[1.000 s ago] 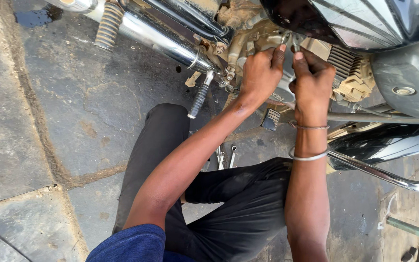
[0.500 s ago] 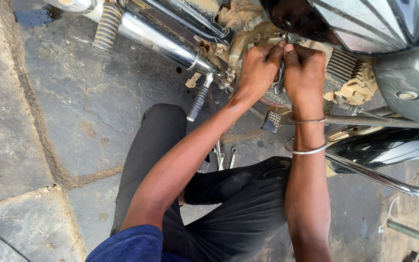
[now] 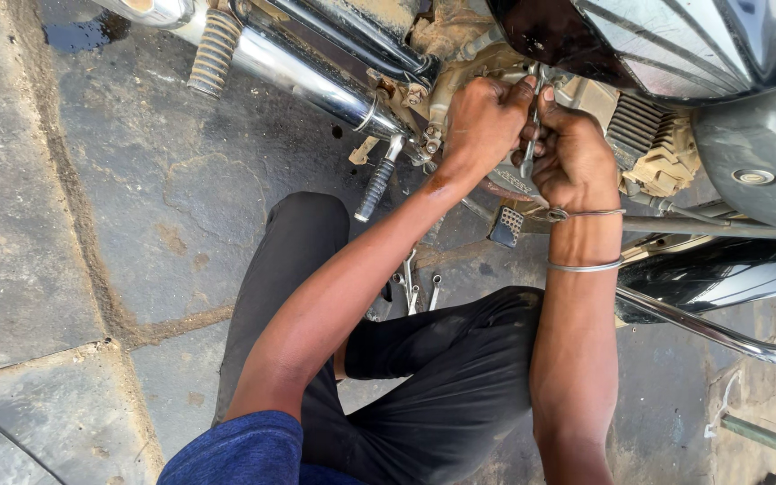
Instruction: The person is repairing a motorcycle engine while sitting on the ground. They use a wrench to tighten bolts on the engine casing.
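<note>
Raised since earlier — both hands (image 3: 532, 135) clasp one wrench (image 3: 529, 135).

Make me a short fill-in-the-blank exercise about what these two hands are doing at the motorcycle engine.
1. Both hands, the left hand and the right hand, grip a thin metal ____ at the engine.
2. Two metal bangles circle the ____ wrist.
3. The chrome exhaust pipe runs on the ____ side of the hands in the picture.
4. Spanners lie on the stone ____ between the person's knees.

Missing words: tool; right; left; ground
</note>
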